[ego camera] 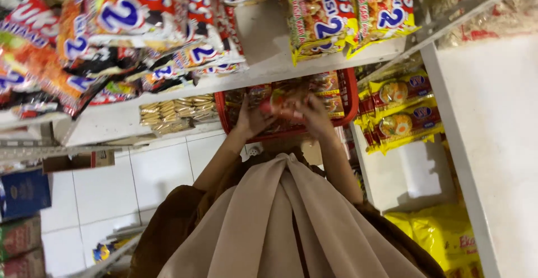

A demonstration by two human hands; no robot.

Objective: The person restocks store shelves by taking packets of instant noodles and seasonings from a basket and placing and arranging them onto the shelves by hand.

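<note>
Head view: two hands at a red basket of snack packets

Head view, looking down past a beige cloth and brown sleeves toward white shelving.

Item 1: left hand (250, 118), fingers curled, gripping the near end of a small red and orange plastic snack packet (278, 107). The picture is blurred here, so the exact grip is hard to read.

Item 2: right hand (314, 115), fingers folded over the far end of the same packet. Both hands meet on it, and the packet sits between them, just above the basket's front rim.

Item 3: red plastic lattice basket (352, 96), standing on the lower shelf and filled with more packets of mixed red and yellow print.

Item 4: white painted shelf board (263, 68), directly above the basket, carrying yellow pouches and a heap of red, white and black wrappers.

Item 5: stack of tan wafer packs in clear wrap (174, 112), beside the basket on the left-hand side.

Item 6: yellow noodle packets (400, 118), stacked just beside the basket on the other side.

Item 7: white tiled floor (106, 191), below the shelves.
</note>
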